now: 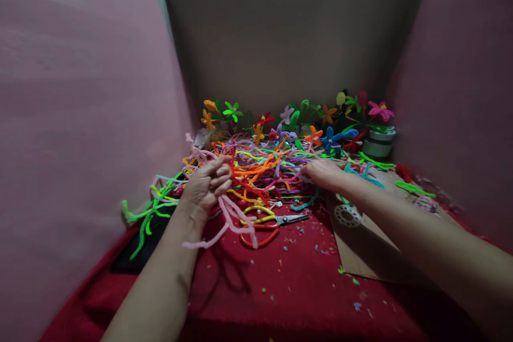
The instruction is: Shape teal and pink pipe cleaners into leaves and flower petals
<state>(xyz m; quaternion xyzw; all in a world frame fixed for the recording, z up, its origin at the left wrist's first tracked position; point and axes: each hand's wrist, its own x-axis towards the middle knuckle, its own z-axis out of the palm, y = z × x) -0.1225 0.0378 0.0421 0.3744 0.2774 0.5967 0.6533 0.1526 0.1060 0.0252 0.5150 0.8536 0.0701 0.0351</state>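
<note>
Curled fingers of my left hand (210, 181) close around several pale pink pipe cleaners (230, 219), whose bent ends hang below the palm; pink also shows above the hand. My right hand (321, 173) reaches to the right side of a tangled heap of coloured pipe cleaners (260, 165). Its fingertips are hidden, so I cannot make out a grip. Between the hands and nearer to me lie scissors (276, 219) with one yellow and one red-orange handle, blades pointing right.
Pipe-cleaner flowers (331, 140) stand along the back, beside a jar (379, 142). Cardboard (352, 256) and a white perforated ring (347, 216) lie under my right forearm. Green pipe cleaners (154, 211) rest on something black at left. Scraps dot the red cloth (296, 288). Walls enclose three sides.
</note>
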